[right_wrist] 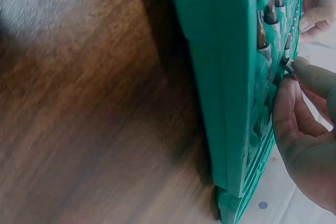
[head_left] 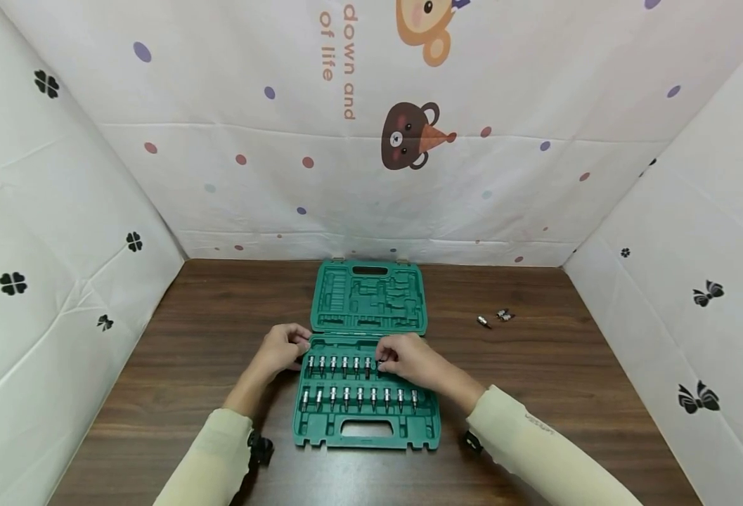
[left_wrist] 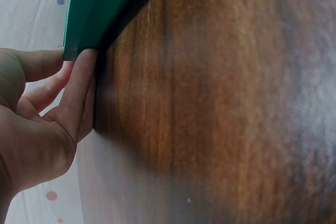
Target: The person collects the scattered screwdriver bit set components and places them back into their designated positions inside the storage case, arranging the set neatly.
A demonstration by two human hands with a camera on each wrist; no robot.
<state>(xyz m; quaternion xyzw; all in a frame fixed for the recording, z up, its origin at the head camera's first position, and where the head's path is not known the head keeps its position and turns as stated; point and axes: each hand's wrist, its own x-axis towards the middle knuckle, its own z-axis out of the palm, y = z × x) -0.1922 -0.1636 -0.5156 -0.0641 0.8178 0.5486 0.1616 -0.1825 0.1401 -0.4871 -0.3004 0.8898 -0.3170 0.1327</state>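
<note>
A green plastic bit case (head_left: 431, 425) lies open on the table, with two rows of silver socket bits (head_left: 346, 399) in its near half. At its left side, by the hinge, my left hand (head_left: 285, 346) pinches the case edge. The left wrist view shows the thumb and fingertips of that hand (left_wrist: 47, 98) at the green corner. My right hand (head_left: 412, 358) is over the right part of the upper row. Between its thumb and fingertips it pinches a small socket bit (right_wrist: 286, 64), low at the slots, partly hidden by the fingers.
The case's lid (head_left: 369, 299) lies folded back, its molded inside facing up. To the right on the brown wooden table (head_left: 219, 309) are a loose bit (head_left: 483, 322) and a small cluster of bits (head_left: 505, 315). Patterned white cloth walls (head_left: 270, 183) enclose the back and sides.
</note>
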